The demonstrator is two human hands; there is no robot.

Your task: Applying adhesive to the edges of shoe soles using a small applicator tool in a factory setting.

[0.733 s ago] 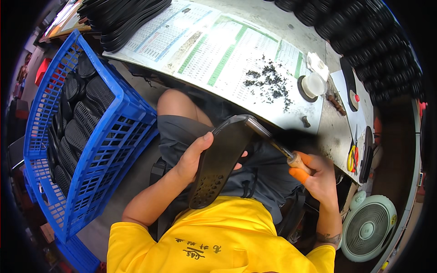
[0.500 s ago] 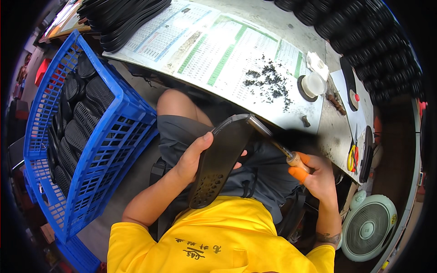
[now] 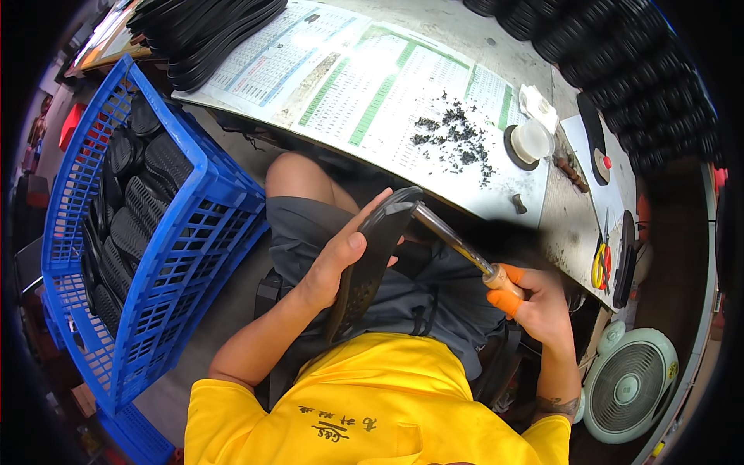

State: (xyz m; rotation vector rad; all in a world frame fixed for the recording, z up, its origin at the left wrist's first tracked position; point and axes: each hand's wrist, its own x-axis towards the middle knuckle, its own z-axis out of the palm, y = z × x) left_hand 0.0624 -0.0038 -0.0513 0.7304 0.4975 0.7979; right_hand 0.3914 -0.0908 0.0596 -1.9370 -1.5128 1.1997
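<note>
Nearest, the yellow shirt [image 3: 372, 418] is filling the lower edge, and just beyond it a black sole [image 3: 373, 252] is standing tilted over the dark shorts [image 3: 304, 232], between the 2 hands. The tip of a wooden-handled tool [image 3: 456, 239] is meeting the sole's far end, seemingly at the rim; whether it is biting into the edge is too small to tell. Working this edge well is probably calling for a firm grip close to the tip, a steady low angle and short, even strokes, with the supporting fingers staying out of the tip's path, since 1 of them is lying very near it. The left hand [image 3: 329, 262] is gripping the sole by its sides, thumb on the near face and the other fingers reaching around behind, some of them hidden, so their spread is hard to judge. The right hand [image 3: 542, 298] is closing narrowly around the wooden handle, with orange covers on 2 of its digits. To the left, a blue crate [image 3: 200, 167] is holding more ribbed black soles [image 3: 149, 203]; to the right, a pale green fan [image 3: 628, 387] is standing low. Farther off, the table [image 3: 564, 186] is bearing scissors [image 3: 599, 265], black scraps [image 3: 459, 138] and a white roll [image 3: 533, 141], with black stacks [image 3: 629, 74] rising behind.
</note>
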